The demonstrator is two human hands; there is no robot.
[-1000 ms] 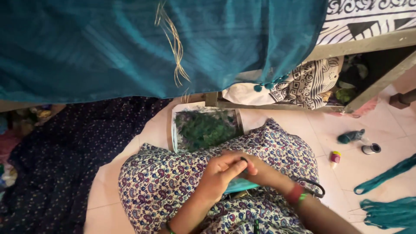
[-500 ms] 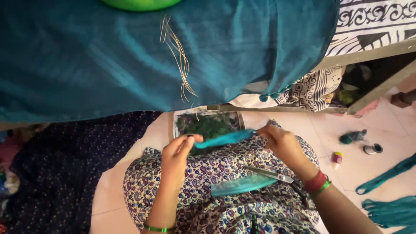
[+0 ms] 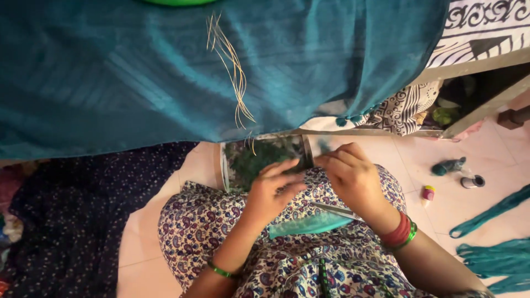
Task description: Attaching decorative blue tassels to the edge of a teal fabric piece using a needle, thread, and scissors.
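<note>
Left hand (image 3: pixel 273 190) over the lap with fingers loosely curled and lightly spread, tips at the edge of a shallow metal tray of dark green beads (image 3: pixel 232 165); whether anything is pinched, impossible to tell. Right hand (image 3: pixel 353 176) just beside it, fingertips drawn narrowly together near the tray's right rim, contents too blurred to make out. Below both, on the floral printed lap (image 3: pixel 199 226), a flat teal strip (image 3: pixel 309 225). Above, a draped teal silk cloth (image 3: pixel 138 72) with loose golden threads (image 3: pixel 232 72)
</note>
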